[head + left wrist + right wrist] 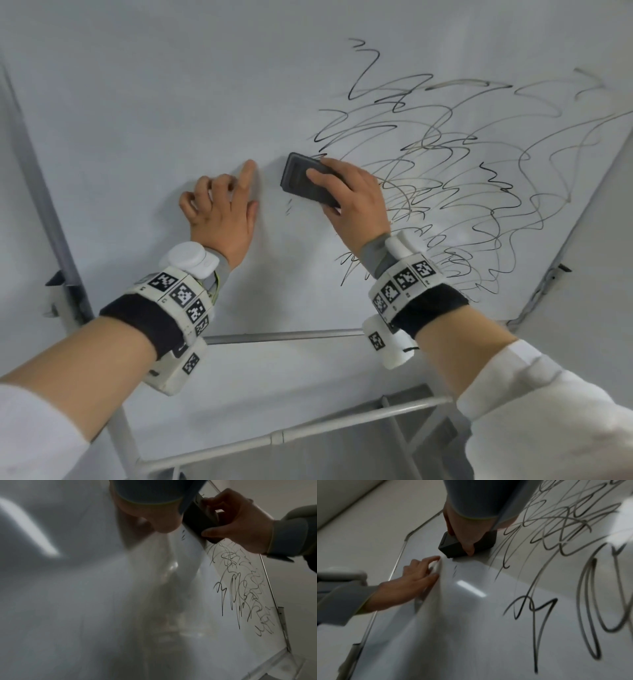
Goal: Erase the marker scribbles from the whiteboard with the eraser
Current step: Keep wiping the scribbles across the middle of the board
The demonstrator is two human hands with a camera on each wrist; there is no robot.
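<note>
A: What is nearest?

B: Two forearms with white sleeves [548,428] pushed back and marker-tagged wrist bands [404,284], reaching over the grey stand bars [291,435] below the whiteboard's bottom edge.

A: And the hands?

B: The left hand [222,209] rests against the whiteboard [137,120] on its bare left half, forefinger stretched up and touching the surface, the other fingers bent, nothing held. The right hand [352,198] grips the eraser [305,178], thumb on its lower long side and fingers laid over its back.

A: Where is the eraser?

B: Pressed flat on the whiteboard about midway across, just beside the left forefinger, at the left rim of the scribbles [462,164]. A few short strokes [289,205] sit just under it.

A: Farther out?

B: Black and grey loops cover the board's right half, from near the bottom edge up toward the top right corner; the upper ones look paler. The left half is plain white up to the left edge frame [44,192].
</note>
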